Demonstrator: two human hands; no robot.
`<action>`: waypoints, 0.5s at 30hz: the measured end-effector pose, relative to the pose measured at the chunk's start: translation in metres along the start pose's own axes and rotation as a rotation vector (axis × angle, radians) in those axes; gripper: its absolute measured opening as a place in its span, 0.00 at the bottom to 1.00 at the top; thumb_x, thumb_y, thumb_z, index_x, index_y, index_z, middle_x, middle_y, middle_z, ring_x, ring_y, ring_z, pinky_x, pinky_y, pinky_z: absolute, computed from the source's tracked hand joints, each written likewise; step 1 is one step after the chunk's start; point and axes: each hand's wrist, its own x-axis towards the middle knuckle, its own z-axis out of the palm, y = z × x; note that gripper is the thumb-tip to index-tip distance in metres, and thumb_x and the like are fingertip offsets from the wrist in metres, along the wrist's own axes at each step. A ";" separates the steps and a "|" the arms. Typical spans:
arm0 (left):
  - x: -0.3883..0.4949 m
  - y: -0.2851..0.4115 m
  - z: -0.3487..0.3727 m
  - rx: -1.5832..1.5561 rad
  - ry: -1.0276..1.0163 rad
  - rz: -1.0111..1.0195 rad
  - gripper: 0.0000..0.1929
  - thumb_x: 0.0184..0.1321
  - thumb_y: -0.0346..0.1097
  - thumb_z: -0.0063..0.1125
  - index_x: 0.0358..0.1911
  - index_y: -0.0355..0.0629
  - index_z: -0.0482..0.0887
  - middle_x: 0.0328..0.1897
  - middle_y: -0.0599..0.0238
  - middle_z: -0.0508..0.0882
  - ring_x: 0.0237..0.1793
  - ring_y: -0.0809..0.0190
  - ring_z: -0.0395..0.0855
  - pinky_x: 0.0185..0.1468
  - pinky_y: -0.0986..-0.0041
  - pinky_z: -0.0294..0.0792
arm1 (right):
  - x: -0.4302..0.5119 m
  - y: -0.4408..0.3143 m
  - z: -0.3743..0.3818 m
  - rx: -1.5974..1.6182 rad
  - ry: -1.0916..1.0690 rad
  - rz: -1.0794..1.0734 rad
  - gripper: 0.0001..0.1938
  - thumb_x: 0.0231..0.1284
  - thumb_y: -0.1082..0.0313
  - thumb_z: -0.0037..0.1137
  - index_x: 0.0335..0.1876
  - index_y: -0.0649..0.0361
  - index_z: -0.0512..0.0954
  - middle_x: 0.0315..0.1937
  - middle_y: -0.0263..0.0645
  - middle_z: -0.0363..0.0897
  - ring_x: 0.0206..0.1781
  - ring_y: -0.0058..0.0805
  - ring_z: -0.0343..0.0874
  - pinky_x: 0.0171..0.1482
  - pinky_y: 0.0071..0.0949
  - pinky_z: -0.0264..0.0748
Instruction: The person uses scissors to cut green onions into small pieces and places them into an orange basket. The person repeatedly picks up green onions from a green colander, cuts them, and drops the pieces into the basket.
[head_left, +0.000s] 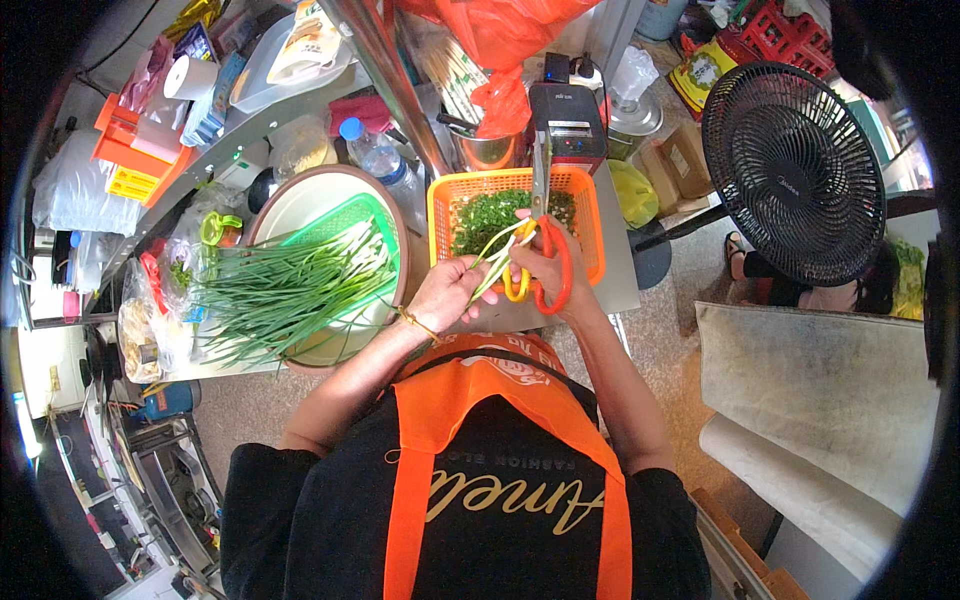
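Observation:
My left hand (450, 291) grips a small bunch of green onions (491, 271) by the stalks, white ends pointing up and to the right. My right hand (551, 262) holds scissors (541, 191) with red and yellow handles, blades pointing away from me; its fingers are also at the white ends of the bunch. Under the hands stands an orange plastic basket (442, 202) holding chopped greens (491, 217). To the left, a large heap of long green onions (300, 289) lies on a green basket (364, 206) in a round, brown-rimmed basin (330, 174).
A black and red device (568, 120) and a metal container of wrapped chopsticks (484, 150) stand behind the orange basket. A water bottle (382, 161) is beside the basin. A metal post (394, 82) rises at the back. A black fan (793, 176) stands at right, near another person's foot (735, 247).

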 end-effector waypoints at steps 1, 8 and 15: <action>0.000 0.000 0.001 0.036 0.014 0.000 0.13 0.73 0.43 0.41 0.42 0.42 0.77 0.28 0.66 0.84 0.17 0.73 0.73 0.20 0.82 0.66 | -0.001 0.000 0.001 -0.015 -0.001 0.002 0.24 0.55 0.79 0.57 0.59 0.64 0.67 0.32 0.34 0.73 0.28 0.20 0.74 0.29 0.21 0.72; -0.012 -0.007 0.003 0.056 -0.076 0.120 0.17 0.73 0.46 0.38 0.48 0.41 0.75 0.27 0.68 0.83 0.18 0.72 0.74 0.22 0.79 0.68 | -0.004 0.004 -0.001 -0.033 0.019 0.005 0.25 0.55 0.81 0.55 0.60 0.65 0.67 0.32 0.35 0.74 0.26 0.20 0.73 0.29 0.20 0.72; -0.021 -0.020 -0.007 0.370 -0.117 0.305 0.19 0.74 0.48 0.37 0.53 0.42 0.75 0.21 0.74 0.73 0.17 0.74 0.67 0.22 0.82 0.60 | -0.006 0.012 -0.003 0.019 -0.033 -0.015 0.25 0.57 0.81 0.54 0.62 0.64 0.66 0.33 0.37 0.76 0.28 0.21 0.75 0.31 0.21 0.72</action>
